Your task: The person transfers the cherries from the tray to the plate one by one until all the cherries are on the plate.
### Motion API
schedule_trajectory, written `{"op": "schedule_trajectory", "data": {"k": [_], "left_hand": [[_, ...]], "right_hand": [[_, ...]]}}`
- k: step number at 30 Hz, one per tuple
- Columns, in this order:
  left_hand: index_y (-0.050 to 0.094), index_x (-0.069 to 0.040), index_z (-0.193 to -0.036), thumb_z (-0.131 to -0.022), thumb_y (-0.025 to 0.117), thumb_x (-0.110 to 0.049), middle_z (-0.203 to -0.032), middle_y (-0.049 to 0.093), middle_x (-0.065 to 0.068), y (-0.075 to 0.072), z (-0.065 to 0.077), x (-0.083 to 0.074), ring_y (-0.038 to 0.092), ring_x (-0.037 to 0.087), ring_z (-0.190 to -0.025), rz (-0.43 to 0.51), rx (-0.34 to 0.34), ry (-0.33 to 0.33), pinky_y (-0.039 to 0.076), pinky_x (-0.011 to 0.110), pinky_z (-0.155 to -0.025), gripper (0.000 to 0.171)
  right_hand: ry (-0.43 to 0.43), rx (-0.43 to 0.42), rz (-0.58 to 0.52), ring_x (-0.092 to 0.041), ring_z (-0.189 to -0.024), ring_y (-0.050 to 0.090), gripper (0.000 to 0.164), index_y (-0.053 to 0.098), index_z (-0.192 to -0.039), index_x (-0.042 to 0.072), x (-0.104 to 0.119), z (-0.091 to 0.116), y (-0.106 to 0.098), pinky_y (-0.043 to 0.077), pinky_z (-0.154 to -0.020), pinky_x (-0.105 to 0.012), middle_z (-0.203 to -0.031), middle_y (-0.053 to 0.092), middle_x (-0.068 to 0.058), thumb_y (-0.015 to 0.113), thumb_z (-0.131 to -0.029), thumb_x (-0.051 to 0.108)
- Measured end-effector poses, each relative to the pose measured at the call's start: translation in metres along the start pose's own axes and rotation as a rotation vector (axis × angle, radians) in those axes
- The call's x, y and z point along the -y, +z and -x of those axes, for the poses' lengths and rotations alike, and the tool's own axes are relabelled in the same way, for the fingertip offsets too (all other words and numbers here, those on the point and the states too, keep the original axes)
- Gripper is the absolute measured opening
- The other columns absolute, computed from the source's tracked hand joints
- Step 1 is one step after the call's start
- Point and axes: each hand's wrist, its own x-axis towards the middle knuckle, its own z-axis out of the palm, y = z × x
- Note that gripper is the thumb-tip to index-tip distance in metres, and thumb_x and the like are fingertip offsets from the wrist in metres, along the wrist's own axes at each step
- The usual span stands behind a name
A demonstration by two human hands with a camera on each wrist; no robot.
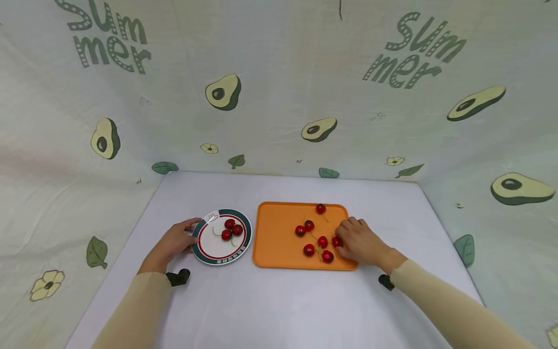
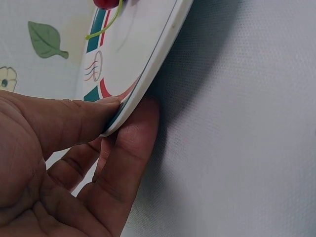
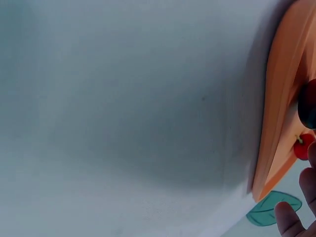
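My left hand (image 1: 176, 240) grips the near-left edge of a round white plate (image 1: 213, 247) with a green and red rim. In the left wrist view its thumb (image 2: 74, 118) presses the top of the rim, with fingers curled underneath. Three red cherries (image 1: 226, 235) with stems lie on the plate. My right hand (image 1: 362, 240) reaches over the right side of an orange tray (image 1: 274, 232). Its curled fingers and thumb close around a cherry (image 1: 336, 241) there; the right wrist view has a dark cherry (image 3: 307, 106) close to the fingers, with most of the hand cut off.
Several other cherries (image 1: 309, 250) with stems lie spread over the tray's right half, one (image 1: 320, 208) near its far edge. Plate and tray stand side by side on a white table (image 1: 270, 305). A cloth (image 1: 270, 72) printed with avocados surrounds it.
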Motion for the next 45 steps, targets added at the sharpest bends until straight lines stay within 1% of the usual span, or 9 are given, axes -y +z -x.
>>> {"op": "schedule_trajectory", "data": {"k": [4, 8, 12, 15, 21, 26, 32, 39, 45], "left_hand": [[0.039, -0.013, -0.163, -0.096, 0.063, 0.000, -0.147, 0.043, 0.026, 0.002, -0.003, -0.003, 0.062, 0.023, -0.085, 0.009, 0.003, 0.002, 0.055, 0.029, -0.072, 0.072], [0.038, -0.012, -0.163, -0.096, 0.064, 0.001, -0.148, 0.043, 0.027, 0.001, -0.004, -0.005, 0.061, 0.024, -0.092, 0.014, 0.001, 0.018, 0.055, 0.029, -0.073, 0.073], [0.038, -0.012, -0.163, -0.097, 0.064, 0.001, -0.149, 0.043, 0.027, 0.000, -0.003, -0.005, 0.060, 0.026, -0.100, 0.020, -0.002, 0.032, 0.056, 0.029, -0.074, 0.072], [0.038, -0.012, -0.163, -0.097, 0.064, 0.000, -0.149, 0.043, 0.027, -0.001, -0.001, -0.004, 0.060, 0.027, -0.101, 0.022, -0.003, 0.027, 0.055, 0.029, -0.074, 0.072], [0.037, -0.012, -0.164, -0.097, 0.064, 0.000, -0.149, 0.042, 0.027, -0.002, -0.001, -0.002, 0.061, 0.025, -0.096, 0.032, 0.000, 0.017, 0.056, 0.028, -0.073, 0.073], [0.037, -0.011, -0.164, -0.097, 0.063, 0.000, -0.149, 0.041, 0.027, -0.001, -0.001, -0.001, 0.062, 0.023, -0.092, 0.044, -0.003, 0.019, 0.057, 0.029, -0.073, 0.073], [0.038, -0.012, -0.163, -0.097, 0.064, -0.001, -0.149, 0.042, 0.027, 0.000, 0.000, 0.001, 0.061, 0.025, -0.097, 0.050, 0.000, 0.033, 0.056, 0.029, -0.074, 0.072], [0.039, -0.011, -0.163, -0.097, 0.065, -0.001, -0.147, 0.043, 0.027, 0.001, 0.001, 0.003, 0.060, 0.025, -0.098, 0.034, -0.009, 0.044, 0.055, 0.029, -0.074, 0.072], [0.039, -0.011, -0.163, -0.096, 0.065, -0.001, -0.147, 0.043, 0.027, 0.000, 0.001, 0.002, 0.060, 0.024, -0.095, 0.044, -0.006, 0.033, 0.055, 0.029, -0.073, 0.072]], "right_hand": [[0.019, -0.001, 0.005, -0.028, -0.103, 0.053, 0.034, 0.068, -0.106, 0.009, -0.007, -0.007, 0.000, 0.047, -0.091, -0.050, -0.106, 0.061, -0.007, 0.079, -0.091, 0.037], [0.029, -0.003, 0.026, -0.028, -0.099, 0.051, 0.034, 0.067, -0.105, 0.008, -0.012, -0.014, -0.004, 0.046, -0.089, -0.048, -0.102, 0.059, -0.006, 0.079, -0.091, 0.037], [0.040, -0.029, 0.062, -0.029, -0.095, 0.049, 0.034, 0.065, -0.102, 0.007, -0.015, -0.022, -0.008, 0.044, -0.087, -0.048, -0.098, 0.057, -0.007, 0.077, -0.093, 0.037], [0.056, -0.041, 0.091, -0.030, -0.095, 0.048, 0.035, 0.063, -0.101, 0.007, -0.015, -0.030, -0.009, 0.044, -0.088, -0.049, -0.097, 0.057, -0.008, 0.075, -0.093, 0.039], [0.081, -0.019, 0.136, -0.031, -0.097, 0.048, 0.037, 0.060, -0.101, 0.007, -0.013, -0.044, -0.010, 0.042, -0.090, -0.049, -0.099, 0.056, -0.010, 0.070, -0.094, 0.042], [0.069, -0.030, 0.157, -0.031, -0.097, 0.049, 0.038, 0.062, -0.104, 0.006, -0.008, -0.054, -0.014, 0.042, -0.089, -0.047, -0.099, 0.056, -0.010, 0.068, -0.094, 0.042], [0.068, -0.024, 0.157, -0.030, -0.100, 0.050, 0.046, 0.064, -0.116, 0.003, 0.001, -0.065, -0.019, 0.044, -0.092, -0.047, -0.104, 0.059, -0.012, 0.071, -0.094, 0.043], [0.029, -0.037, 0.132, -0.029, -0.096, 0.050, 0.040, 0.065, -0.112, 0.004, 0.020, -0.086, -0.023, 0.045, -0.091, -0.046, -0.101, 0.060, -0.010, 0.070, -0.094, 0.040], [-0.039, -0.024, 0.109, -0.028, -0.095, 0.047, 0.038, 0.062, -0.110, 0.005, 0.049, -0.110, -0.028, 0.042, -0.088, -0.044, -0.098, 0.055, -0.007, 0.066, -0.095, 0.040]]}}
